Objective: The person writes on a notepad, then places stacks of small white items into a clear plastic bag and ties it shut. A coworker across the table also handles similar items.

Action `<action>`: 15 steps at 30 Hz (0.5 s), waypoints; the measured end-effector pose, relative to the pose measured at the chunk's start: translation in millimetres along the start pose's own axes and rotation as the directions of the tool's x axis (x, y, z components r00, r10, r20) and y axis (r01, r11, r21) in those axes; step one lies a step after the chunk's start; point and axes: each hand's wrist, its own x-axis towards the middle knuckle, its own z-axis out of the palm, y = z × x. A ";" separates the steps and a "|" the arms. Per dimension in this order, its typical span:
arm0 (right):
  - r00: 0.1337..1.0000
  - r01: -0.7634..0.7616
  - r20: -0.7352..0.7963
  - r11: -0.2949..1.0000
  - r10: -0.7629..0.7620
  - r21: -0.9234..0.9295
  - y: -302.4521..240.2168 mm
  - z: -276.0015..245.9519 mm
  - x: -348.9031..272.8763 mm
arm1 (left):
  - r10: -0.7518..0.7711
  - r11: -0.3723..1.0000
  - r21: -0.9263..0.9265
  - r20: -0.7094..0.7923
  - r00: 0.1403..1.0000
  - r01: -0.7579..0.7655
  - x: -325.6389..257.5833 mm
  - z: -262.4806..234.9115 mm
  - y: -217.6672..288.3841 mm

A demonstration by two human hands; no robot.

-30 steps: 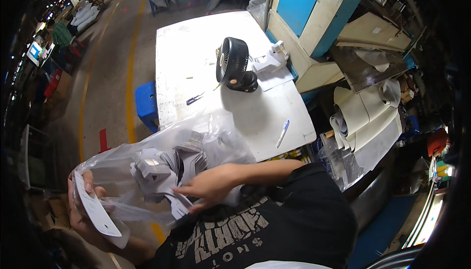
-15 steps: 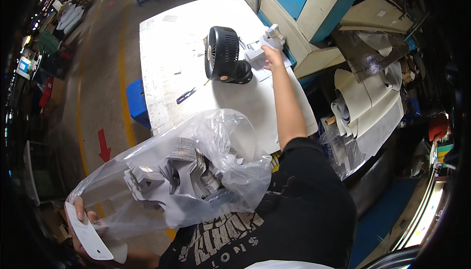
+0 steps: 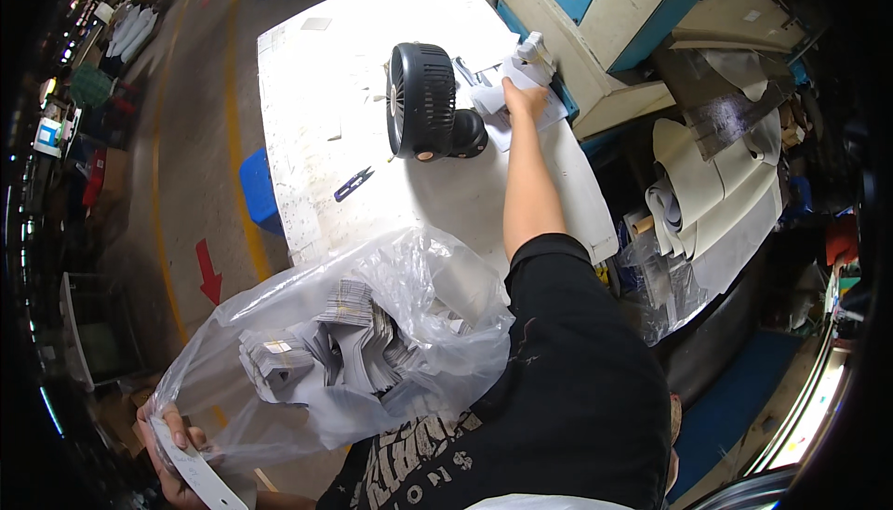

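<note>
My left hand (image 3: pixel 177 437) is closed on a long white card strip (image 3: pixel 206 480) with a hole near its end. The edge of a clear plastic bag (image 3: pixel 219 333) is beside those fingers. Inside the bag lie banded stacks of grey-white cut pieces (image 3: pixel 367 347). My right arm reaches across the white table (image 3: pixel 307 128). At its far right edge my right hand (image 3: pixel 526 100) closes on a bunch of white cut pieces (image 3: pixel 493 96); some of its fingers are hidden. Just beyond the hand stands a banded white bundle (image 3: pixel 536 52).
A black desk fan (image 3: pixel 423 100) stands mid-table, left of my right hand. Thread snips (image 3: pixel 353 184) lie nearer me. A blue and cream machine frame (image 3: pixel 595 35) borders the table's right side. Rolled cream sheet material (image 3: pixel 698 184) is to the right, and a blue stool (image 3: pixel 260 192) is at the left.
My right hand has moved slightly further onto the white pieces and closed round them. My left hand has shifted a little right and down with the card strip and the bag's edge.
</note>
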 end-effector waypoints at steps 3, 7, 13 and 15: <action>0.976 0.139 0.099 0.904 -0.195 0.405 56.9 0.2 46.2 | 0.303 0.903 0.363 -0.160 0.940 -0.230 -7.5 8.3 -16.3; 0.904 -0.083 0.342 0.676 -0.259 0.732 68.7 -35.9 9.6 | 0.440 0.829 0.504 -0.321 0.839 -0.242 -15.2 31.4 -32.3; 0.638 -0.182 0.515 0.537 -0.573 0.824 76.9 -118.2 3.9 | 0.220 0.975 0.060 -0.398 0.891 -0.214 -17.2 48.8 -9.7; 0.506 -0.243 0.461 0.392 -0.729 0.887 43.5 -173.5 -27.4 | 0.165 0.955 -0.195 -0.280 0.946 -0.224 -14.4 43.8 -8.1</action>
